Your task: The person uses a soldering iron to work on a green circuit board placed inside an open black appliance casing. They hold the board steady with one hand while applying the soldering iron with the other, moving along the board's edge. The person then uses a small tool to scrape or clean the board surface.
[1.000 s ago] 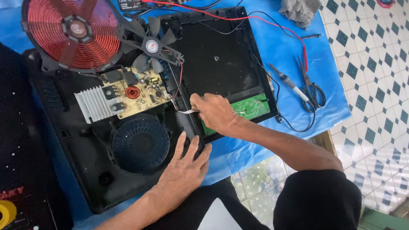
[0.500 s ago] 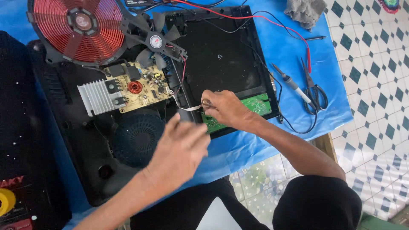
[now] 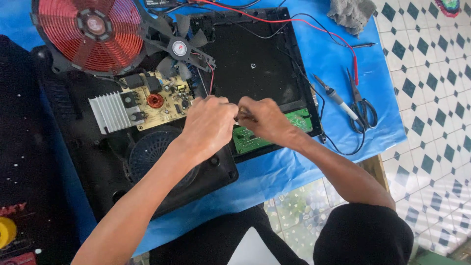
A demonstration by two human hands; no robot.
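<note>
At the centre of the frame the left hand (image 3: 208, 125) and right hand (image 3: 265, 120) meet, fingertips together over the near edge of an opened black cooker base (image 3: 255, 64). Both hands' fingers are curled and pinched on something small between them; what it is cannot be told. Just below the right hand lies a green board (image 3: 267, 135). Left of the hands sit a tan board (image 3: 162, 100) and heatsink (image 3: 110, 113); a red coil (image 3: 91, 32) fills the upper left. Scissors (image 3: 363, 105) lie right on the blue worktop (image 3: 343, 64).
</note>
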